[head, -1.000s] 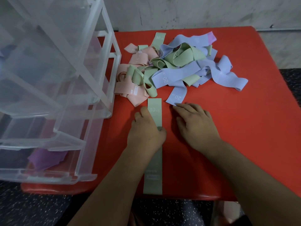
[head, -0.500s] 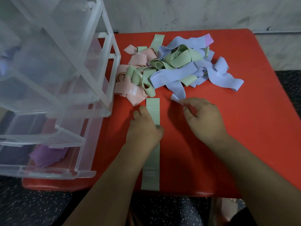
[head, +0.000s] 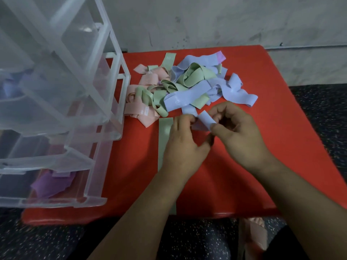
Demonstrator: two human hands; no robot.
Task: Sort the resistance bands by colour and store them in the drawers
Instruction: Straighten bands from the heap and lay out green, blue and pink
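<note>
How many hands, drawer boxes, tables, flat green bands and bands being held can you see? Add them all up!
Hands: 2, the left hand and the right hand
Clear drawer unit: 1
Red table: 1
Green band lying flat: 1
Blue band pinched by both hands: 1
Total: 6
The tangled pile overlaps too much to count.

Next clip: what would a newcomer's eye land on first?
The tangled heap of pink, green and blue bands at the far middle of the red table. Just in front, the left hand and right hand both pinch one blue band. A clear drawer unit stands at left.
</note>
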